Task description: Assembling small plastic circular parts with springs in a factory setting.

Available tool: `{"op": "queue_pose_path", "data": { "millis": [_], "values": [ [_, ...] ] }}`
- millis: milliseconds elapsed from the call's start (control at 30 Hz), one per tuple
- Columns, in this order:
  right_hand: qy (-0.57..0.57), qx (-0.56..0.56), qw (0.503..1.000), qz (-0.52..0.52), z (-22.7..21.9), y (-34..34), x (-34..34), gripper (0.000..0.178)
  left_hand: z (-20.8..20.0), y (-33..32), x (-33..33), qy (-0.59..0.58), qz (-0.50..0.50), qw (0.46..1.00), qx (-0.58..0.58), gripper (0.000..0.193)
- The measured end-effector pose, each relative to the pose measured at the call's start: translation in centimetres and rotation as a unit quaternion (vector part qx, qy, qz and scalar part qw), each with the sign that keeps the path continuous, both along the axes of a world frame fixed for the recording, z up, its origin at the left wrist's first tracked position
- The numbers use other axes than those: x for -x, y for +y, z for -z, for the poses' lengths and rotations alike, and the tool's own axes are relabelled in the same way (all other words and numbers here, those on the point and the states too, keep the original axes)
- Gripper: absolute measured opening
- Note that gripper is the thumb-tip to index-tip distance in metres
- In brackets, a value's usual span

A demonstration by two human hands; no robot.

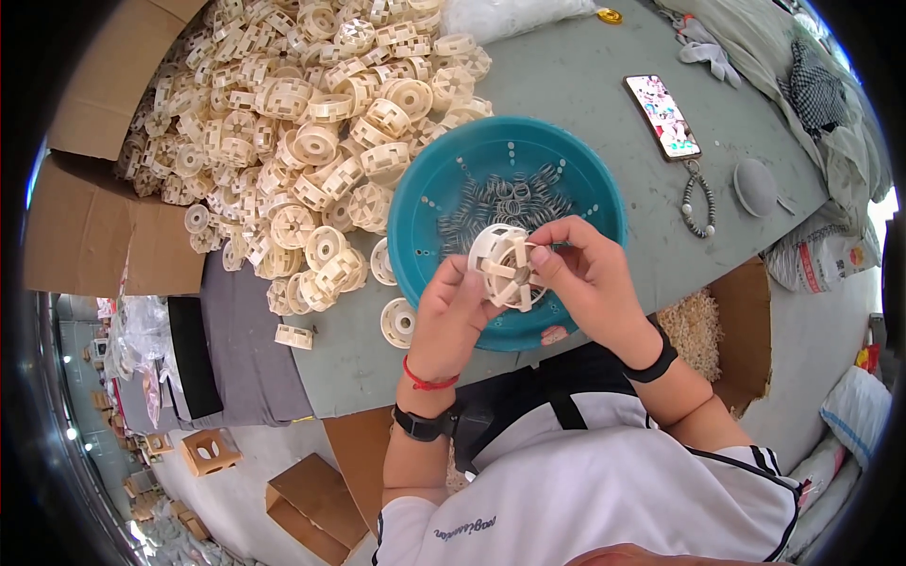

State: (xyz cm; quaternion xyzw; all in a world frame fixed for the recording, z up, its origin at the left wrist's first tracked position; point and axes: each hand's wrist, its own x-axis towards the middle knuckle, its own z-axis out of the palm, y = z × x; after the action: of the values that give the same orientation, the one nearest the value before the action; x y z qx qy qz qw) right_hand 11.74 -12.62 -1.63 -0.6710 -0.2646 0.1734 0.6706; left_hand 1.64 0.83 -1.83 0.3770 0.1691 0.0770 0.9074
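My left hand [449, 313] grips a round cream plastic hub [502, 268] with slots around its side, held over the near part of a teal basin [604, 179]. On the hub's right edge, the thumb and forefinger of my right hand [596, 288] are pinched together. Whatever small piece sits between those fingertips is too hidden to name. Loose metal coil springs [514, 196] lie in the bottom of the basin. Close to the basin's left side, one more cream hub [398, 323] rests flat on the grey table [349, 382].
A big heap of similar cream hubs [283, 141] covers the table's far left, beside a cardboard box [113, 226]. To the right lie a lit phone [662, 117], a beaded strap [698, 203] and a grey oval object [755, 187]. An open carton [746, 330] with small pale pieces stands below the right edge.
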Motion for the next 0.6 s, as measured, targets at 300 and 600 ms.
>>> {"op": "queue_pose_path", "data": {
  "millis": [300, 600],
  "values": [
    [-0.084, -0.007, 0.996, 0.034, 0.6, -3.0, -2.1, 0.012, 1.1, 1.7, 0.7, -0.020, -0.139, 0.607, -0.782, 0.011],
    [-0.180, 0.451, 0.863, 0.142, 3.2, -27.5, -9.4, 0.020, 0.6, 5.2, 21.5, 0.189, -0.095, 0.831, -0.515, 0.017]
  ]
}}
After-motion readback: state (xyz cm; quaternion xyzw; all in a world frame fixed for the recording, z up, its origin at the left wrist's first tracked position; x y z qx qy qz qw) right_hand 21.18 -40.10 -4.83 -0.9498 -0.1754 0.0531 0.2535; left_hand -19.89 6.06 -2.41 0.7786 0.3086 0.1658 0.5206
